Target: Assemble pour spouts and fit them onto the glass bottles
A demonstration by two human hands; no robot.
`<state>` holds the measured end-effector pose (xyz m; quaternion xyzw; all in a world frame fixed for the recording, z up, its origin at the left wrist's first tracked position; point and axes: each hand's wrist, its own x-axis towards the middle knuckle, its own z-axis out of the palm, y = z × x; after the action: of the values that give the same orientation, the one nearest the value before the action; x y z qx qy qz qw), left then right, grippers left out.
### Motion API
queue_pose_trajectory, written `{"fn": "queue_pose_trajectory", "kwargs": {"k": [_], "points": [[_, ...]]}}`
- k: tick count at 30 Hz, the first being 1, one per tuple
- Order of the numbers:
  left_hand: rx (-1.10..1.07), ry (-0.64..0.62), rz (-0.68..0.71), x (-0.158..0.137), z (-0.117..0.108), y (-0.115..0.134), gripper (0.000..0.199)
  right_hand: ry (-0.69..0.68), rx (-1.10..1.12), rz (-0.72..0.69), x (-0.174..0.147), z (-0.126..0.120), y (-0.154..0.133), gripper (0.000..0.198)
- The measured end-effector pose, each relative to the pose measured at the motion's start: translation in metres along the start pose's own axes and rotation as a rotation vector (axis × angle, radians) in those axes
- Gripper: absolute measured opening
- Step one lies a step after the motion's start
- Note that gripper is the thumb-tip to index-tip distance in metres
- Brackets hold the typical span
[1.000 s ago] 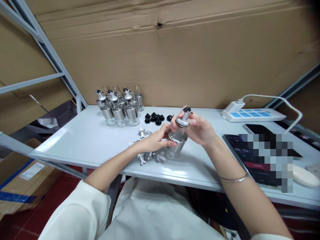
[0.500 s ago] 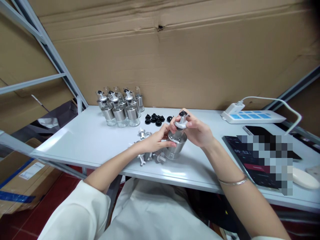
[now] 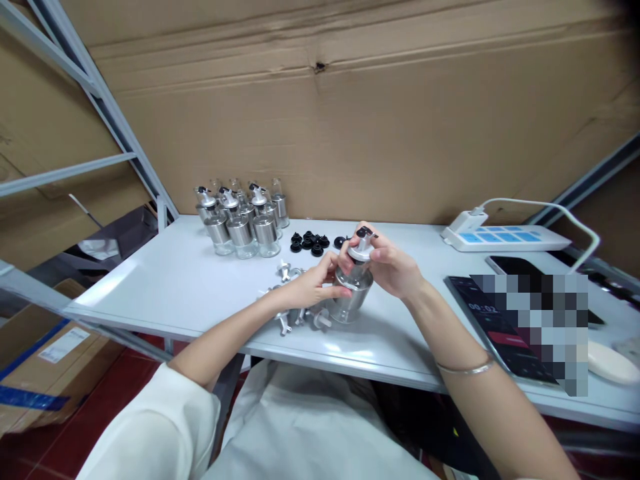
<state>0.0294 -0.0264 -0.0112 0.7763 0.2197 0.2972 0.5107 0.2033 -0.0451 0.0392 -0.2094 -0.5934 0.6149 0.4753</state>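
A glass bottle (image 3: 353, 308) with a steel sleeve stands near the table's front edge, tilted slightly if at all. My left hand (image 3: 323, 283) is closed round its upper body from the left. With my right hand (image 3: 396, 265) I grip the silver pourer cap (image 3: 361, 251) at the bottle's neck; a black flip tip tops the cap. Loose silver pourer tops (image 3: 285, 323) lie beside and partly behind my left hand. Farther back sit several black stoppers (image 3: 308, 241), one of them half hidden by my right fingers.
Several glass-and-steel bottles (image 3: 241, 231) stand at the back left, three with pourers on. To the right are a white power strip (image 3: 505, 237) with a plugged-in cable, two phones (image 3: 500, 327) and a pale oval object (image 3: 611, 363). Cardboard (image 3: 320, 147) walls the back.
The view has shifted slightly. Both hands keep their hold on the bottle and cap, with the right fingers turned only a little around the cap.
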Motion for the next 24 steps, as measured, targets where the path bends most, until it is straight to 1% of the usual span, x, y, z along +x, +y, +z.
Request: {"fn": "queue_pose_trajectory", "kwargs": {"k": [6,10,17,22,24], "points": [[-0.086,-0.003,0.002,0.0016,0.0014,0.0028,0.048,-0.016,0.013,-0.037,0.0033,0.0057,0.0005,0.024],[-0.091,0.001,-0.002,0.0014,0.0013,0.0022,0.05,0.004,0.006,-0.059,0.0036,0.0076,0.0018,0.023],[-0.074,-0.005,0.024,0.001,0.0003,-0.0024,0.049,0.024,0.015,-0.094,0.0002,0.0058,0.0071,0.019],[-0.056,-0.009,0.005,0.0009,0.0001,-0.0055,0.044,0.024,0.015,-0.091,-0.0013,0.0029,0.0086,0.019],[-0.058,-0.011,0.014,0.0007,0.0001,-0.0048,0.052,0.053,0.012,-0.097,-0.0015,0.003,0.0078,0.019]]}}
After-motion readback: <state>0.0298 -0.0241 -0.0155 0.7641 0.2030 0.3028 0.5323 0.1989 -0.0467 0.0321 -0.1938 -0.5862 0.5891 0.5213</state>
